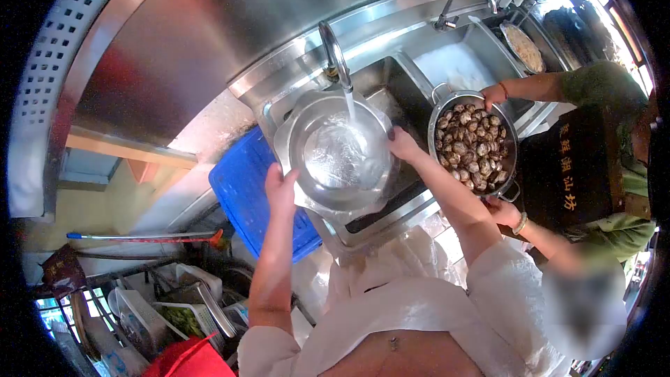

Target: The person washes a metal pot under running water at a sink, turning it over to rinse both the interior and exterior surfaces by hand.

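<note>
Over the steel sink (380, 227), my left hand (281, 188) and right hand (405, 144) are gripping a wide bowl (302, 146) by its left and right edges beneath the running tap (335, 52), where water (350, 103) is probably making it heavy and slippery.

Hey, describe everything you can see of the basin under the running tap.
The basin is round, pale and shiny, with a wide rim; it looks like translucent plastic. It is open side up over the sink; whether anything supports it underneath is hidden. Water from the tap pours in, rippling inside. The left hand and right hand hold opposite sides.
</note>
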Available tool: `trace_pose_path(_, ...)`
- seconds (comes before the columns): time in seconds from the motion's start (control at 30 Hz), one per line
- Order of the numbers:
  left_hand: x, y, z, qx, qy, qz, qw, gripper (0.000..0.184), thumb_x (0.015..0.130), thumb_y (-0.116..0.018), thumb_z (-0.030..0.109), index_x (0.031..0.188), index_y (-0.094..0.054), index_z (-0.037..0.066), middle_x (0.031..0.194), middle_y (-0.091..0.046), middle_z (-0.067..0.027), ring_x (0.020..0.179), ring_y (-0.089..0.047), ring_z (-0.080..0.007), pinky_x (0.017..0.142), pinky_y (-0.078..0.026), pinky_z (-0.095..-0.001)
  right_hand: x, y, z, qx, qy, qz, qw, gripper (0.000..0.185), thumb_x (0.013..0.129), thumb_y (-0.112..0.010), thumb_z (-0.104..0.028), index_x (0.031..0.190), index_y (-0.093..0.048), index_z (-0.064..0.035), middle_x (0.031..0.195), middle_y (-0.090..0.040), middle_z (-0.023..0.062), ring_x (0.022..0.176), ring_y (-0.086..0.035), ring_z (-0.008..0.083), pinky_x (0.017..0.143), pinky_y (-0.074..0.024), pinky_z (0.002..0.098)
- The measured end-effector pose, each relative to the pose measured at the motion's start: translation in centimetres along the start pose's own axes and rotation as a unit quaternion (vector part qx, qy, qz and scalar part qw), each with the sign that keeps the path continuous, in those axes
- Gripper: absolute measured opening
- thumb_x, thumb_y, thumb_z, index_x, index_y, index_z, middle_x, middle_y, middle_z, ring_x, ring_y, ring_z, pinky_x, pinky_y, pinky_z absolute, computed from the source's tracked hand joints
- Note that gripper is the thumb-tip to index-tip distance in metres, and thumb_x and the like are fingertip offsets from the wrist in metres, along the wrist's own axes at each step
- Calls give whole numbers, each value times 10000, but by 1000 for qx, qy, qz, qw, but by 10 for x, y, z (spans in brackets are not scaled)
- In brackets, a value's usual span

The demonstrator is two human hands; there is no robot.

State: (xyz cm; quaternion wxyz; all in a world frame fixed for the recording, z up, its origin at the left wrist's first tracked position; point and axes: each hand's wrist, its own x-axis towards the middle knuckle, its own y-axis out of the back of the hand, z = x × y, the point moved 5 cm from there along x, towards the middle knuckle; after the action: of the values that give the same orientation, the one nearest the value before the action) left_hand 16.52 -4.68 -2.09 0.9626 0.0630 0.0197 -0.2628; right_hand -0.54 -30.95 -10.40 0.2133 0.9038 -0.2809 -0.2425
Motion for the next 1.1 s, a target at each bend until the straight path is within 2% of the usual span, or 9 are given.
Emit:
trace_pose_path(0.13,1,-29,-18,-173,58,43,982,99,691,-544,-7,742,-484,54,731,-532,-24,669,-498,-114,597,-403,-251,12,0,-70,-270,130,243,923,386,695,-524,-191,1019,-400,-23,1007,-452,187,929,-464,328,775,-401,400)
trace_pose_path(0.33,-11,-48,-51,-258,199,79,942,128,686,-552,-8,800,-513,33,818,-557,-75,725,-535,-175,660,-432,-294,68,-16,-96,-161,80,83,980,262,709,-510,-181,913,-499,-18,803,-556,179,764,-541,322,665,-434,400)
trace_pose_path(0.4,-12,-35,-51,-267,196,47,943,120,683,-554,-7,784,-507,37,808,-555,-71,722,-534,-173,648,-435,-289,55,-16,-104,-205,172,29,963,226,710,-499,-173,878,-526,-24,779,-568,171,726,-548,328,634,-434,409)
trace_pose_path(0.5,-9,-10,-35,-247,200,32,948,116,677,-561,-4,701,-467,59,717,-518,-39,653,-508,-139,578,-420,-259,-23,37,-111,-157,124,177,964,185,693,-521,-166,838,-555,-57,762,-576,166,727,-555,327,638,-449,396)
trace_pose_path(0.6,3,4,-3,-152,100,88,979,180,672,-572,9,618,-414,78,599,-407,15,546,-384,-72,490,-327,-221,-63,31,-71,-148,112,182,966,226,698,-526,-185,896,-526,-76,759,-575,154,716,-552,323,627,-440,406)
trace_pose_path(0.83,3,-3,89,183,-155,67,969,223,701,-578,107,583,-407,28,527,-385,-35,494,-349,-112,475,-309,-261,-134,-4,-18,-112,13,99,989,258,719,-519,-171,952,-521,-61,829,-587,128,768,-563,290,677,-447,350)
trace_pose_path(0.9,-10,-5,112,254,-117,54,959,178,699,-578,95,625,-441,10,642,-491,-82,576,-455,-171,555,-368,-278,-146,-6,-16,-111,-10,90,990,272,717,-521,-168,969,-518,-65,860,-585,131,794,-562,288,695,-447,346)
trace_pose_path(1.0,-33,-7,136,208,-273,49,938,95,679,-561,46,718,-494,-10,1067,-496,-144,949,-472,-291,795,-370,-324,-157,-12,-3,-120,14,86,989,265,718,-496,-194,966,-523,-106,825,-584,140,801,-557,304,697,-440,396)
trace_pose_path(1.1,-54,0,149,274,-349,98,891,86,671,-555,39,720,-500,-5,1051,-498,-150,938,-466,-301,794,-371,-352,-165,-18,-7,-145,-29,60,987,275,714,-499,-206,969,-528,-107,829,-584,142,800,-553,311,695,-442,393)
